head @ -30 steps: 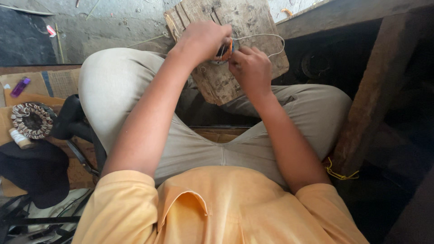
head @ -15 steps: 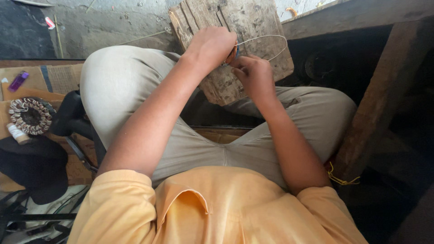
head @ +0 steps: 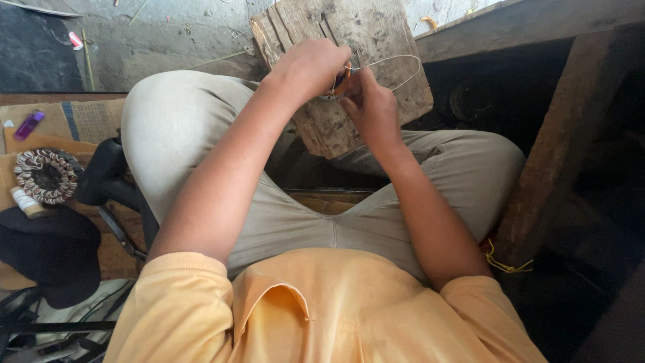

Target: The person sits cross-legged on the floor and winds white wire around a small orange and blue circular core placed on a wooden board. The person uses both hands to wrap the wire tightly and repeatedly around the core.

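Head view. Left hand (head: pixel 310 67) and right hand (head: pixel 371 107) meet over a weathered grey wooden block (head: pixel 349 40) propped between the knees. Both hands are pinched closed on a thin pale wire loop (head: pixel 402 62) that arcs out to the right of the fingers; a small orange piece shows between the fingertips, kind unclear.

Judgement: the wire is light, springy, and easily kinked. Best held close to the working point, where the fingers already pinch it, not on the free arc.

Both hands (head: pixel 342 91) pinch thin wire (head: pixel 396 64) over board (head: pixel 363 33).
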